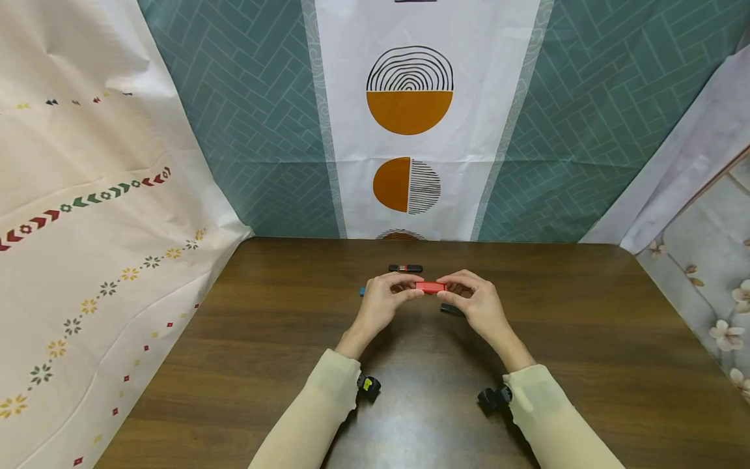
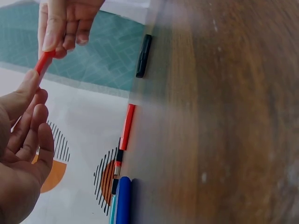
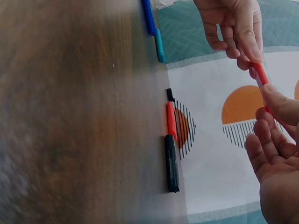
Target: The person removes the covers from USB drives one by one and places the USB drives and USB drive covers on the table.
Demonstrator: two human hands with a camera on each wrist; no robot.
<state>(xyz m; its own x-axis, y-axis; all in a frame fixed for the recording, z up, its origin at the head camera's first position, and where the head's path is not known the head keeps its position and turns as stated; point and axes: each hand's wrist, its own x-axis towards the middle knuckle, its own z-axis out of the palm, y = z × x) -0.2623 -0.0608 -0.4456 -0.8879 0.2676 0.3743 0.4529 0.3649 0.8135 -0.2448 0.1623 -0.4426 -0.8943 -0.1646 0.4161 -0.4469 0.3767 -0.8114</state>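
A small red stick (image 1: 430,287), whose exact kind I cannot tell, is held level above the table between both hands. My left hand (image 1: 381,303) pinches one end between thumb and fingertips. The other end is pinched by my right hand (image 1: 479,307). In the left wrist view, the remaining fingers curve loosely beside the stick (image 2: 44,62). Beyond the hands lies a black stick with a silver part and red band (image 1: 416,268), resembling a USB flash drive. Another red piece (image 2: 127,126) shows near it in the left wrist view.
A black piece (image 1: 452,310) lies by the right hand. Blue (image 3: 148,18) and teal (image 3: 160,45) pieces lie on the left side, mostly hidden by the left hand in the head view. A patterned cloth (image 1: 281,117) hangs behind the brown wooden table (image 1: 246,365).
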